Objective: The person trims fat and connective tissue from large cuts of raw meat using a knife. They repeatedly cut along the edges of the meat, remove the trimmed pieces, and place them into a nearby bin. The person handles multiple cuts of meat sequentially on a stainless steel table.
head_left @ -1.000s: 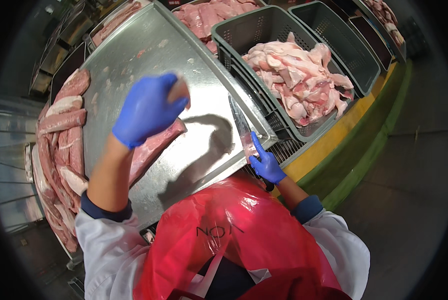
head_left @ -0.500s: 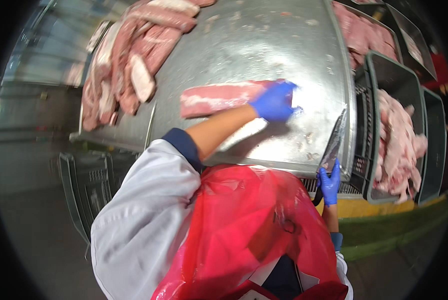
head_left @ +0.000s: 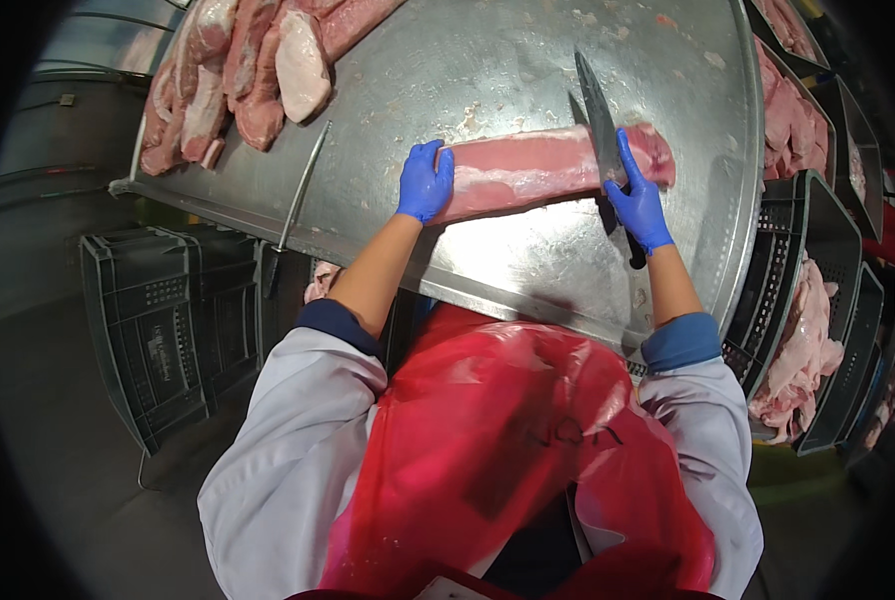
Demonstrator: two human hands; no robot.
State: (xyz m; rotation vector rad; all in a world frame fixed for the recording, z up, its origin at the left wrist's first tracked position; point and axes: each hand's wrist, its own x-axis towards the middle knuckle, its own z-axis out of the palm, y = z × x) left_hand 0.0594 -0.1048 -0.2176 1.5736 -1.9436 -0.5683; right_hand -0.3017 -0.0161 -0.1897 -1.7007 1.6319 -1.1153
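A long piece of pork loin, pink with a pale fatty strip, lies crosswise on the steel table in front of me. My left hand, in a blue glove, grips its left end. In my gloved right hand is a knife with a long blade and a dark handle. The blade lies across the loin near its right end, tip pointing away from me; whether it has entered the meat I cannot tell. My right index finger stretches along the blade.
Several pork loins are piled at the far left of the steel table. A sharpening steel overhangs its front edge. Dark crates stand at lower left. On the right, a crate holds pale trimmings, beyond it more meat.
My left hand has moved from the loin's right end to its left end. My right hand has brought the knife from the table's right edge onto the loin.
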